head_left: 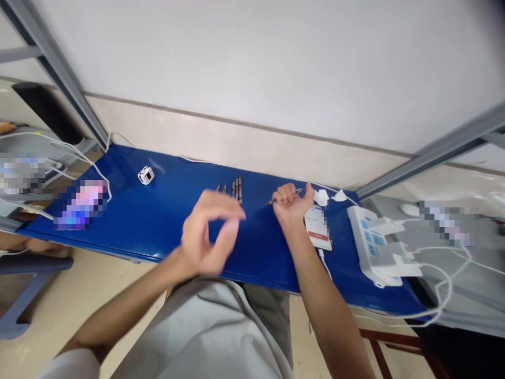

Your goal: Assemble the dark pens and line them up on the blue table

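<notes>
My right hand (292, 204) is wrapped round a slim grey pen (270, 202), palm up, with the thumb stretched away. Both ends of this pen stick out of the fist. Over the middle of the blue desk, my left hand (209, 231) is curved into a loose C, slightly blurred. Thumb and fingertips are close together, and nothing shows between them. Just behind it, several similar pens (237, 188) lie side by side on the desk. Two more pens (225, 188) beside them are partly hidden by my left hand.
A phone (319, 231) with a cable lies right of my right wrist, near crumpled tissues (322, 197). Farther right is a white power strip (365, 247) with plugs and cables. A small white device (145, 175) sits at left on the blue desk (134, 221), behind a pixelated object (81, 205).
</notes>
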### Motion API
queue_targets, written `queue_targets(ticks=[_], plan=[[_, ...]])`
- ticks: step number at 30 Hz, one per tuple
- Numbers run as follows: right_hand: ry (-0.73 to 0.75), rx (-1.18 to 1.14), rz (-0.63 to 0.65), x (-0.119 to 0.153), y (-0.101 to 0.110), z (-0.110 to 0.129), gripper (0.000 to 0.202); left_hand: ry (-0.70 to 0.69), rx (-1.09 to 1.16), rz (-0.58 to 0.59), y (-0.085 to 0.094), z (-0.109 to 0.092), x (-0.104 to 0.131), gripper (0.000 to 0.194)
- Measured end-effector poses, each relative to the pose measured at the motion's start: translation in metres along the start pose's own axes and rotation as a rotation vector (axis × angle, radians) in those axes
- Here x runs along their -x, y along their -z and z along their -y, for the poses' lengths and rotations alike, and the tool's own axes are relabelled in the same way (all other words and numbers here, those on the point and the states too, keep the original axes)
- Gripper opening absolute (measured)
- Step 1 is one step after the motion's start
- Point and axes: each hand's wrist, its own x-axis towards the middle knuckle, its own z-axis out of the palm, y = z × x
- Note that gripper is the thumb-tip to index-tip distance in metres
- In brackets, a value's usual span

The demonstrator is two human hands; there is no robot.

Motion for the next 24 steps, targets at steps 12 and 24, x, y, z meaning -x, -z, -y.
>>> queue_targets(ticks=[12, 24], plan=[[0.226, 0.833, 0.043, -0.004, 0.002, -0.032, 0.057, 0.243, -0.425, 0.537, -0.023, 0.179, -0.033, 0.045], [0.521, 2.166, 0.471, 0.011, 0.016, -0.047, 0.069, 0.239, -0.475, 0.525, -0.017, 0.180, -0.033, 0.040]])
